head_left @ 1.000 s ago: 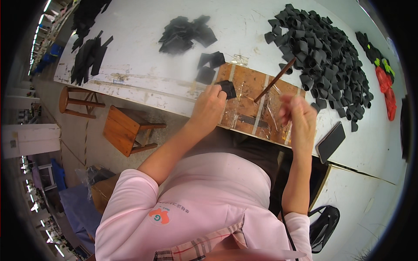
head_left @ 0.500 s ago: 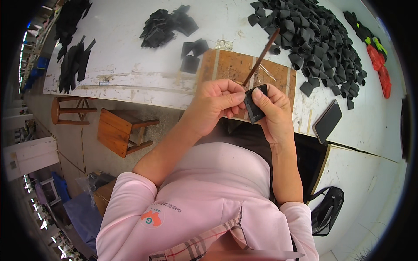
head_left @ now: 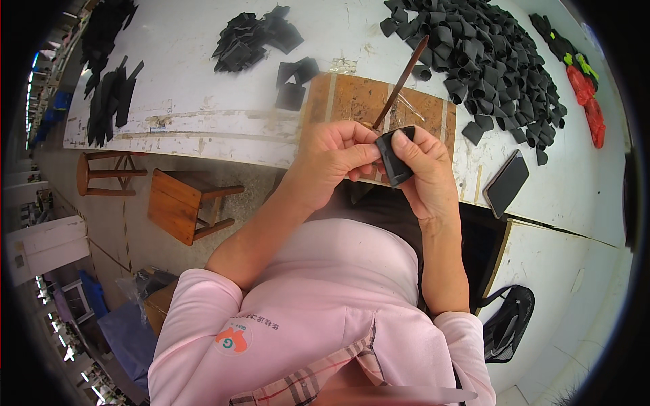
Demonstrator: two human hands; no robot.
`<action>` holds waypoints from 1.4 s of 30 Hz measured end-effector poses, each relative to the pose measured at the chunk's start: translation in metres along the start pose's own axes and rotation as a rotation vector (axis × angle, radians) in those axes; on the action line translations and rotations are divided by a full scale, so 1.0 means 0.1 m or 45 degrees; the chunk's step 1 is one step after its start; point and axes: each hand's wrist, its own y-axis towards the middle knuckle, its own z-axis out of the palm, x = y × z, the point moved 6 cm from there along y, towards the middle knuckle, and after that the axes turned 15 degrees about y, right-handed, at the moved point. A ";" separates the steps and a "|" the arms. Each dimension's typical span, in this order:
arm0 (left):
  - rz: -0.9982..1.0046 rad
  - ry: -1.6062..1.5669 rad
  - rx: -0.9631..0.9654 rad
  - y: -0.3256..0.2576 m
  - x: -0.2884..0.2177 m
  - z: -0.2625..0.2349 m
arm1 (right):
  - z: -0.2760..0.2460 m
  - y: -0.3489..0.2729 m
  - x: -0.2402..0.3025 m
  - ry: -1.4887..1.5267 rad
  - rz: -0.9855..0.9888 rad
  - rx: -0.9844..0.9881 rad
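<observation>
In front of my body, above the near edge of a brown board (head_left: 359, 95), I hold a small folded black fabric piece (head_left: 398, 172). My right hand (head_left: 428, 162) is closed on it, thumb flat on its upper face. My left hand (head_left: 338, 159) pinches at the piece's left edge, fingers curled inward. A thin dark brown stick (head_left: 403, 80) slants up and right from behind the left fingers; its lower end is hidden, and whether that hand grips it I cannot tell.
Right of the board lies a large heap of black fabric loops (head_left: 491, 68). Flat black pieces (head_left: 254, 44) lie farther left, and black strips (head_left: 112, 101) at the far left. A dark phone (head_left: 506, 184) lies on the right. A wooden stool (head_left: 176, 203) stands left; a black bag (head_left: 511, 325) is at lower right.
The black piece has turned slightly in my fingers and shows a wider folded face. Both hands stay in nearly the same place, and the whole view has shifted a little.
</observation>
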 end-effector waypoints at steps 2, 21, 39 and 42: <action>0.034 0.008 -0.014 -0.01 -0.01 0.01 | -0.02 0.03 -0.04 -0.101 0.007 0.009; 0.095 -0.342 -0.195 0.12 -0.07 -0.04 | 0.24 -0.11 0.25 -1.378 -1.187 -0.134; 0.166 -1.028 0.556 0.18 -0.57 0.15 | 0.51 0.05 0.65 -0.346 -0.327 0.210; 0.124 -1.222 0.689 0.22 -0.96 0.20 | 0.81 0.18 0.99 -0.392 -0.467 0.373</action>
